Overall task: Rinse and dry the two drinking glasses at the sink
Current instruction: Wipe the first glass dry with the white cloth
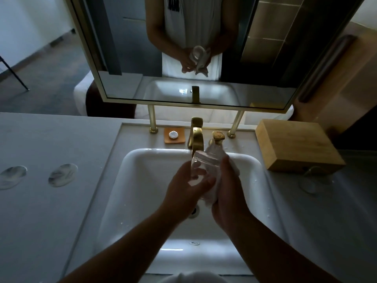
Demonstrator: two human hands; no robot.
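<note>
**Head view: glass dried over hard basin, second glass waits by the box**

Head camera looks down on a pale counter with a white sink set into it and a brass tap at the back. A wooden box stands on the right side of the counter, and just in front of it sits what appears to be the second drinking glass, faint against the surface. Two round coasters lie well apart from the work, on the left.

Over the middle of the basin, the left hand has its grip wrapped around a clear drinking glass, fingers curled across its side. The right hand has its grip closed on a white cloth bunched against the glass; cloth also shows past the rim, near the tap.

Risks, as judged from this moment: the glass looks wet, and droplets dot the counter, so a twist of the cloth could turn it out of the left hand and drop it onto hard porcelain. Its rim is close to the spout, where a careless lift could chip it. The other glass, hard to see in this dim light, could be knocked by an elbow or the trailing cloth.
</note>
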